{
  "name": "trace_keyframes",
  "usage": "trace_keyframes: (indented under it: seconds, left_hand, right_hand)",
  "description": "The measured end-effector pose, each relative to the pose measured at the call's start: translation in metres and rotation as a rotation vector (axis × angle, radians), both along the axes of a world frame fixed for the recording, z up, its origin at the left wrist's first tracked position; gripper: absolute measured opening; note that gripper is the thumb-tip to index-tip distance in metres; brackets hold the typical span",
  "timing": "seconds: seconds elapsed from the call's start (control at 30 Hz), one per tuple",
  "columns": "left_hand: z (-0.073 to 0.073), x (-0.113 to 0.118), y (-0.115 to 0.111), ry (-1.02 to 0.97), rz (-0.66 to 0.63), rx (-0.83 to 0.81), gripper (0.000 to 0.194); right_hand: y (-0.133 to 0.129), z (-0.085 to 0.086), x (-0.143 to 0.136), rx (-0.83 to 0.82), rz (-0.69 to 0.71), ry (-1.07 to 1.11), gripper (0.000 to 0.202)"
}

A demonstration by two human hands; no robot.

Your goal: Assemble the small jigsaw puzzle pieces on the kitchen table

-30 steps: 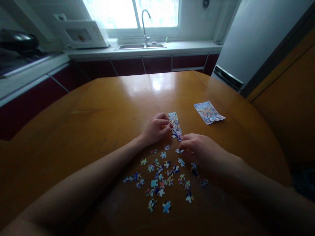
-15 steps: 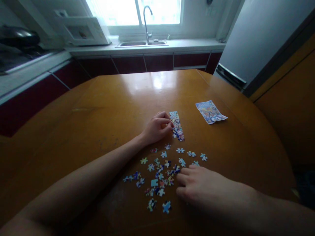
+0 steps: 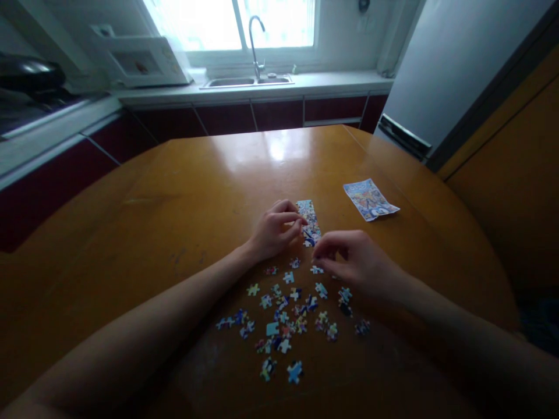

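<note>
Curled fingers of my left hand point(image 3: 278, 228) rest on the left edge of a joined strip of jigsaw puzzle point(image 3: 310, 218), thumb close under the forefinger. They cover part of that edge. My right hand point(image 3: 356, 259) hovers just below the strip's lower right end, thumb and forefinger brought together in a pinch. Whatever is between these fingertips is too small and dark to make out. Right under them lies a pale blue puzzle piece point(image 3: 317, 270). Many loose puzzle pieces point(image 3: 286, 330) are scattered nearer to me, between my forearms.
A crinkled picture sheet point(image 3: 371, 199) lies on the wooden table point(image 3: 209, 186) to the right of the strip. Beyond the table's far edge are a counter with a sink point(image 3: 231, 82), a white microwave point(image 3: 146, 63) and a grey refrigerator point(image 3: 458, 70).
My right hand has risen from the loose pieces and moved forward toward the strip, its fingers now pinched. Pieces it covered now show. My left hand stays at the strip.
</note>
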State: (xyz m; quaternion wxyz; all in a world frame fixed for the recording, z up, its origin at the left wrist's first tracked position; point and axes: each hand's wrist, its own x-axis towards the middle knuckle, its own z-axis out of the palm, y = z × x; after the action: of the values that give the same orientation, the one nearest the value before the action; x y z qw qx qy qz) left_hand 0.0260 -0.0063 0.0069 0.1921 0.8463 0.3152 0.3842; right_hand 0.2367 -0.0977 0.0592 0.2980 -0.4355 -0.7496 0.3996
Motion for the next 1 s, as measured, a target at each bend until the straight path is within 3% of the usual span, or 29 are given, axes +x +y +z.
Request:
trace_keyframes:
  seconds: [0.1, 0.2, 0.4, 0.67, 0.83, 1.0]
  left_hand:
    - [0.003, 0.000, -0.003, 0.023, -0.018, 0.099, 0.012]
    - [0.006, 0.001, -0.007, 0.069, -0.030, 0.167, 0.007]
    - [0.006, 0.002, -0.011, 0.107, -0.101, 0.196, 0.015]
    - [0.007, 0.002, -0.012, 0.105, -0.158, 0.174, 0.006]
    - [0.008, 0.001, -0.011, 0.108, -0.184, 0.136, 0.005]
    - [0.010, -0.001, -0.009, 0.200, -0.343, 0.089, 0.009]
  right_hand:
    - [0.024, -0.017, 0.002, -0.047, -0.269, 0.166, 0.008]
    - [0.036, -0.030, 0.002, -0.098, -0.351, 0.234, 0.017]
    - [0.033, -0.037, -0.006, -0.145, -0.369, 0.329, 0.025]
    - [0.031, -0.036, -0.010, -0.169, -0.328, 0.371, 0.027]
    - [0.034, -0.033, -0.005, -0.079, -0.320, 0.250, 0.023]
    - [0.040, -0.036, 0.002, 0.075, -0.374, 0.148, 0.021]
